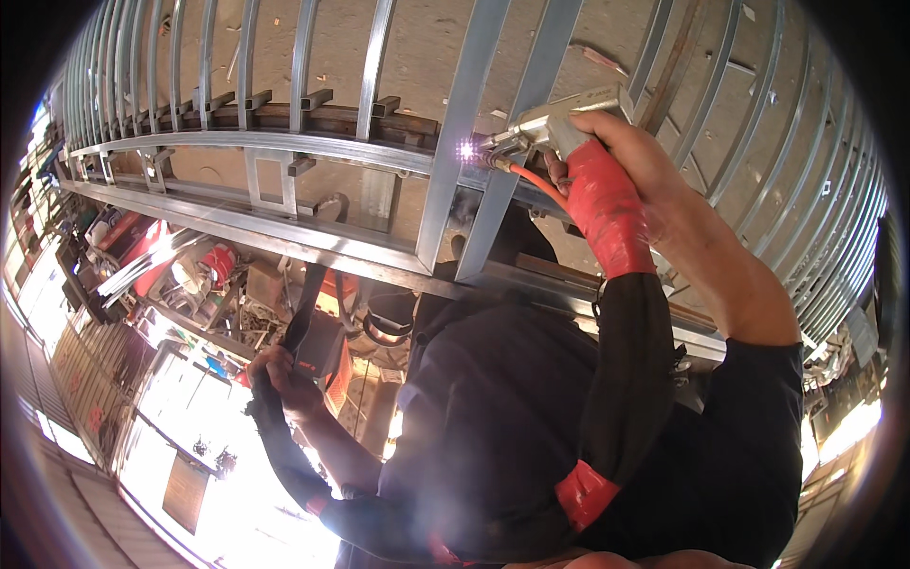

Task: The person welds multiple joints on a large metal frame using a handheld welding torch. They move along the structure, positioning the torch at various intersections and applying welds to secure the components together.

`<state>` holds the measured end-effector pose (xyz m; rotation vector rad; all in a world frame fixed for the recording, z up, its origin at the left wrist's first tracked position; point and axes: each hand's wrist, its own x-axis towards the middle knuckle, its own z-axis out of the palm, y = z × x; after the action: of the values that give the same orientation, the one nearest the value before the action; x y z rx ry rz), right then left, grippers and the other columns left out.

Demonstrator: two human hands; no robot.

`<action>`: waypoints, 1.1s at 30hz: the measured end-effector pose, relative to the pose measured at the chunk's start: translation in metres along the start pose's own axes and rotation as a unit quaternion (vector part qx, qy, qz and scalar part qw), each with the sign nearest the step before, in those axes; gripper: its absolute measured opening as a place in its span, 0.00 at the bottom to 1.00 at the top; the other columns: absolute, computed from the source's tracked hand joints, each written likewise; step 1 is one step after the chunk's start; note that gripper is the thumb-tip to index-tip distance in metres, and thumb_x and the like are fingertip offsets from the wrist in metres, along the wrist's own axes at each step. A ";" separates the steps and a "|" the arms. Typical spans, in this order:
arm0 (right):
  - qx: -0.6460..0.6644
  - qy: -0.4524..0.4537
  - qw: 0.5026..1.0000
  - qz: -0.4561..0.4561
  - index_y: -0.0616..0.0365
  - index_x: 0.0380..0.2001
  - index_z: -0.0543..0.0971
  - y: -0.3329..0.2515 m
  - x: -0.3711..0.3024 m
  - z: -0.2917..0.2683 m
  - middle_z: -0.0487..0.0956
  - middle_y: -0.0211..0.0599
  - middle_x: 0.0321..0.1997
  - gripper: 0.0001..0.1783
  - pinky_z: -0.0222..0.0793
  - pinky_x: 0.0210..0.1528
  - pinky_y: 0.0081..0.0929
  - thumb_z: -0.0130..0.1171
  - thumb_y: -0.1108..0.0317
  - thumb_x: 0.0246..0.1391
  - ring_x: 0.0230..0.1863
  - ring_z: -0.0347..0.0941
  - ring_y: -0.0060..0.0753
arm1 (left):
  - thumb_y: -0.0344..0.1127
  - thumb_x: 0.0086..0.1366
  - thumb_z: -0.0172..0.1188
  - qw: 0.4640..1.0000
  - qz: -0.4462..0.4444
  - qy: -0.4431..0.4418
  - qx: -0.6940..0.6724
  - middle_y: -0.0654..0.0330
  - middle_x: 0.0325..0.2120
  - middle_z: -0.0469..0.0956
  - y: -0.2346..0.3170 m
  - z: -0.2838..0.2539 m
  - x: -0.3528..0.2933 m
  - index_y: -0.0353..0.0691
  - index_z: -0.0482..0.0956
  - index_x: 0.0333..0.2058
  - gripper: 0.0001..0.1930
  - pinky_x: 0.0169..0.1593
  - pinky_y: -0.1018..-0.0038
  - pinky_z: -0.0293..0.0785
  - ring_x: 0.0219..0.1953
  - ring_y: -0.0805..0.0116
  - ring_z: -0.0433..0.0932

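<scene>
My right hand (611, 142) is wrapped round the grey handle of a silver welding gun (559, 119). Red tape covers the hose (607, 204) below the grip, and an orange cable (540, 180) runs to the gun's front. At the nozzle a bright violet-white spark (466, 150) glows against an upright steel tube (460, 123) of a metal frame. Lower left, my left hand (284, 379) is closed round a long dark bar-like piece (305, 313) that reaches up to the frame's near rail (332, 256); its kind is unclear. The black-sleeved hose (626, 379) loops across my body toward the left hand.
Rows of steel bars (303, 66) stretch far left and right over a dusty concrete floor (408, 57). Short tube offcuts (313, 99) sit along the cross rail. Tools and scrap, with a red bucket (220, 261), crowd the left side. A black-and-orange machine (322, 346) stands behind the bar.
</scene>
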<state>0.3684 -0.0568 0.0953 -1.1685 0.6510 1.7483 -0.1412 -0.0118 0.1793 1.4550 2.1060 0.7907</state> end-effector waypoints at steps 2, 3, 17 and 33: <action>-0.007 0.002 1.000 0.002 0.69 0.50 0.68 0.000 -0.001 0.001 0.81 0.53 0.37 0.19 0.83 0.36 0.40 0.50 0.60 0.70 0.35 0.81 0.42 | 0.31 0.67 0.63 1.000 -0.003 0.001 -0.001 0.64 0.30 0.75 0.000 0.000 -0.001 0.40 0.77 0.35 0.04 0.41 0.75 0.70 0.34 0.74 0.73; -0.010 0.000 1.000 0.003 0.69 0.50 0.68 0.000 -0.001 0.001 0.81 0.53 0.37 0.20 0.83 0.36 0.40 0.50 0.60 0.70 0.35 0.81 0.42 | 0.31 0.67 0.63 1.000 -0.005 -0.001 -0.001 0.64 0.30 0.75 -0.001 0.000 -0.001 0.40 0.77 0.35 0.04 0.41 0.75 0.70 0.34 0.74 0.73; 0.006 -0.007 1.000 0.009 0.70 0.50 0.68 0.002 -0.007 0.004 0.80 0.52 0.36 0.20 0.83 0.39 0.38 0.51 0.60 0.70 0.35 0.81 0.40 | 0.32 0.68 0.63 1.000 -0.013 -0.002 -0.004 0.64 0.30 0.75 -0.003 0.005 -0.006 0.40 0.77 0.34 0.05 0.41 0.75 0.70 0.34 0.74 0.73; -0.003 0.015 1.000 -0.001 0.69 0.49 0.72 0.005 -0.017 0.009 0.80 0.49 0.35 0.19 0.83 0.38 0.37 0.52 0.61 0.70 0.35 0.81 0.37 | 0.33 0.68 0.63 1.000 -0.020 -0.001 -0.017 0.64 0.30 0.74 -0.007 0.009 -0.014 0.40 0.76 0.34 0.06 0.41 0.75 0.70 0.34 0.75 0.72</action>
<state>0.3620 -0.0587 0.1148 -1.2009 0.6628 1.7343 -0.1356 -0.0250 0.1686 1.3921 2.1034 0.8057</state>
